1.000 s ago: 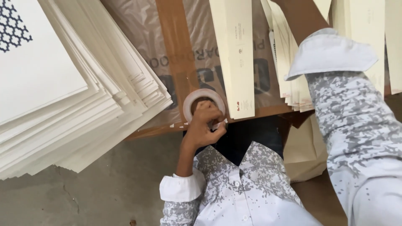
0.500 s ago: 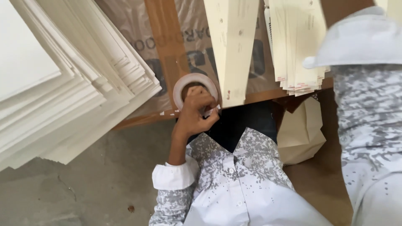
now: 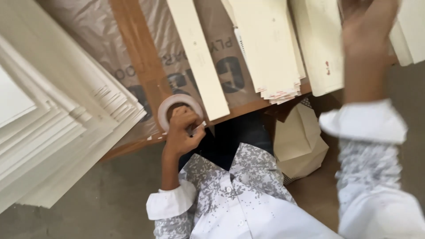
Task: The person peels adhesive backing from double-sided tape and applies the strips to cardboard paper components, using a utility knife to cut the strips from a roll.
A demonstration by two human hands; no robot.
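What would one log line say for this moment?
left hand: grip on tape roll | right hand: raised over cream card stacks | board edge

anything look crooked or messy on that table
Yes: one long cream strip lies slanted across the board, its lower end jutting past the table edge beside the tape roll under the left hand. The stack of sheets is fanned unevenly.
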